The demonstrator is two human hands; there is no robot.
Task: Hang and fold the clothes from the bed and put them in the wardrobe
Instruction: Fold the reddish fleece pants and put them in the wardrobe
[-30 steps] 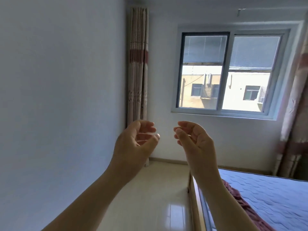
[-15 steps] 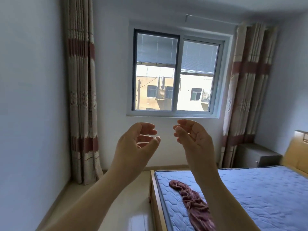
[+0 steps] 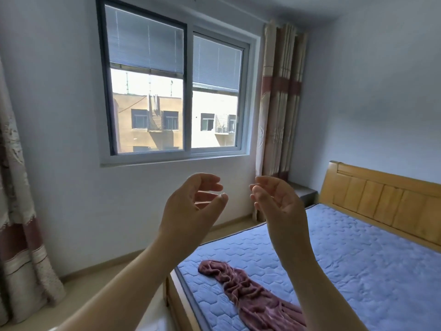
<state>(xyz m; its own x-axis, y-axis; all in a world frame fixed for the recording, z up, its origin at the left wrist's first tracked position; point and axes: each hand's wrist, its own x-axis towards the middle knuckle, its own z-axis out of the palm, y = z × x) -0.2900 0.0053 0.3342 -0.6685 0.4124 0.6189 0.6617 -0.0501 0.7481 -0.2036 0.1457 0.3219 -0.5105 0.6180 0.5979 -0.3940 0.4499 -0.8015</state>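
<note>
Task barely begun by appearance: left hand (image 3: 191,209) and right hand (image 3: 279,206) raised, fingers loosely curled, holding nothing; crumpled dusty-pink garment (image 3: 250,290) lies on the bed (image 3: 358,271), wardrobe unseen.

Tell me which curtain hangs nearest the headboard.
The curtain right of the window, in the corner by the wooden headboard; the other curtain hangs left of the window, away from it.
</note>
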